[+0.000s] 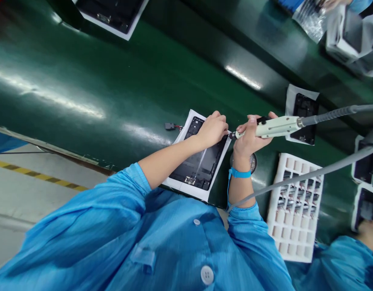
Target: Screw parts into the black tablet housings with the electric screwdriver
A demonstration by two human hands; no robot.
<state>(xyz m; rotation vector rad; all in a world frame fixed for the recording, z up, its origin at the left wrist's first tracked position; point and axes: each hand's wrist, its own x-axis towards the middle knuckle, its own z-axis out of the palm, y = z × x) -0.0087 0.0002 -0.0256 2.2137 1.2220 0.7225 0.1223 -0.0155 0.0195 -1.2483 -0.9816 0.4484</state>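
Note:
My left hand (212, 130) lies curled on the upper part of a dark electronic device panel (198, 165), which rests on a white sheet (182, 135). My right hand (250, 135) grips a pale electric screwdriver (274, 126). Its thin black tip reaches the panel's edge right next to my left fingers. A blue wrist strap (239, 173) circles my right wrist. A small black connector with short wires (170, 126) lies just beyond the sheet. My hand hides the panel's upper right corner.
The work surface is a glossy green belt (83, 72). A round screw dish (252, 161) sits beside my right wrist, near a white compartment tray (295, 208). Other dark panels on white sheets (304, 117) lie around. A co-worker's hand (368, 234) is at the right edge. Grey cables (304, 176) cross the right side.

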